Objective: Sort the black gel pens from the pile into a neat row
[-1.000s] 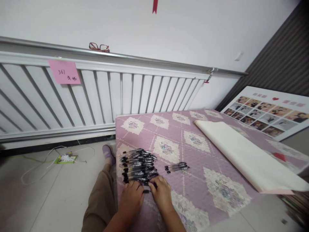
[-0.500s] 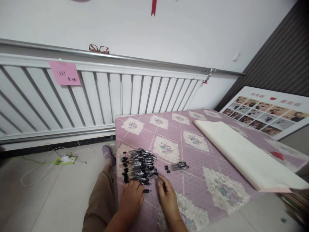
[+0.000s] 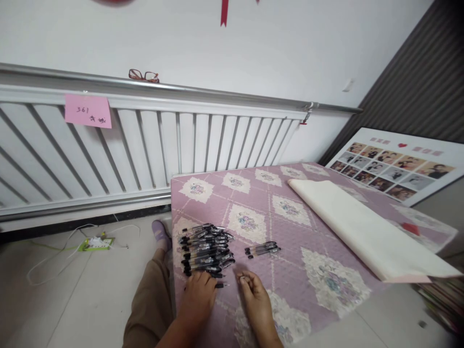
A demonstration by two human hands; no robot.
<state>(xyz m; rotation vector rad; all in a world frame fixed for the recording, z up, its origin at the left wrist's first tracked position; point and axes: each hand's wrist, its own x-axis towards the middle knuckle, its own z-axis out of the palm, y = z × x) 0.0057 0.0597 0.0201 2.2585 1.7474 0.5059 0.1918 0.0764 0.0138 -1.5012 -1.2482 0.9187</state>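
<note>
My left hand (image 3: 198, 295) lies palm down at the near end of a heap of black gel pens (image 3: 206, 249), fingers curled over one pen (image 3: 220, 285) whose tip end sticks out to the right. Most of that pen is hidden under the hand. To its right, my right hand (image 3: 256, 303) is closed with thumb and fingertips pinched together, a short way off the heap. Whatever is between those fingertips is too small to make out. A few more pens (image 3: 261, 249) lie side by side, apart from the heap, beyond my right hand.
The pens lie on a purple flowered cloth (image 3: 286, 270) covering the table. A folded cream sheet (image 3: 362, 227) and a photo board (image 3: 395, 164) are at the right. Behind stands a white radiator (image 3: 203, 145) with glasses (image 3: 144, 76) on its pipe. A power strip (image 3: 96, 243) lies on the floor.
My right hand has drawn back slightly from the heap's right edge, fingers pinched closer. My left hand keeps its place over the pen. The whole view has shifted a little.
</note>
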